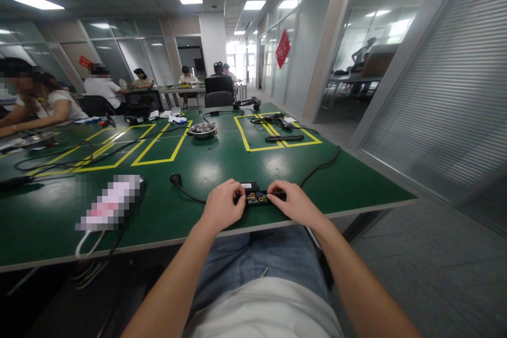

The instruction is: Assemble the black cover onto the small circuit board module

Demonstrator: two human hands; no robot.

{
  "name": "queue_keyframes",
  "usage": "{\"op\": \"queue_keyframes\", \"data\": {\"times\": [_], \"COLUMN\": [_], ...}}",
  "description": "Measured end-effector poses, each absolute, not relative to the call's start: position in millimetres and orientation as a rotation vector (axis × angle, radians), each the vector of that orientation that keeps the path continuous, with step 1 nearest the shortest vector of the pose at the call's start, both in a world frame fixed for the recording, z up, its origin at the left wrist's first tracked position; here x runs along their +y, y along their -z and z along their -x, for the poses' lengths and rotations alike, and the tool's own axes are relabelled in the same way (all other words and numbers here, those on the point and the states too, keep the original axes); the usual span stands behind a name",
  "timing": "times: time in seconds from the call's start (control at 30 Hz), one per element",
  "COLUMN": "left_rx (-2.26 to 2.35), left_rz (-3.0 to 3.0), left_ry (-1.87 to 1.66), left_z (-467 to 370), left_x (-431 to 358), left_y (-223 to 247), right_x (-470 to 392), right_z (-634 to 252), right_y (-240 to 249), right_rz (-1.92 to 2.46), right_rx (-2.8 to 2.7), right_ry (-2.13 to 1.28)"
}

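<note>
In the head view, an opened black power adapter (257, 199) lies near the front edge of the green table, its circuit board and round copper-coloured coils exposed. Behind the board is a black casing part (249, 186) with a white label. My left hand (225, 202) pinches the adapter's left end with bent fingers. At the opposite end, my right hand (293, 202) grips with thumb and fingertips together. A cord with a black plug (176, 179) runs out past my left hand. Another black cable (321, 165) leads away behind my right hand. My fingers partly hide both ends.
Yellow tape outlines (247, 145) mark the table (206, 169). A black bar-shaped part (284, 138) and tangled cables (273, 120) lie there. A metal bowl (203, 130) stands mid-table. Front left lies a blurred-out pink phone-like item (111, 203). A person (59, 105) sits at far left.
</note>
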State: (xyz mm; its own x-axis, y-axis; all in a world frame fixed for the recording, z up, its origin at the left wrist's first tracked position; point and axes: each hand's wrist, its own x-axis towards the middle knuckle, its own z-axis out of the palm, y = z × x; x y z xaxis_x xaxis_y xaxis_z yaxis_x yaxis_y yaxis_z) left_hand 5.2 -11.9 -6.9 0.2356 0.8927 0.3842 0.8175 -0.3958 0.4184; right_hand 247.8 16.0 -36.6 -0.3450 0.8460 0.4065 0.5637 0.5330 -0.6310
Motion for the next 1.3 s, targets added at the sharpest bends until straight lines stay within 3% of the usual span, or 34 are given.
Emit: {"op": "queue_keyframes", "data": {"times": [0.2,0.9,1.1,1.3], "left_rx": [1.692,1.563,1.765,1.914], "left_rz": [-2.329,-2.468,-2.285,-2.115], "left_ry": [-0.756,-0.901,-0.689,-0.830], "left_z": [-9.3,-4.5,-8.3,-6.5], "left_x": [-15.4,-5.5,2.6,5.8], "left_y": [0.3,9.2,9.4,11.4], "right_x": [14.8,18.7,16.9,17.1], "right_z": [-246.0,-248.2,-248.1,-248.4], "right_y": [41.0,37.4,38.1,40.4], "right_rz": [1.173,1.158,1.162,1.139], "right_rx": [-2.036,-2.070,-2.070,-2.064], "right_ry": [-0.533,-0.439,-0.421,-0.435]}}
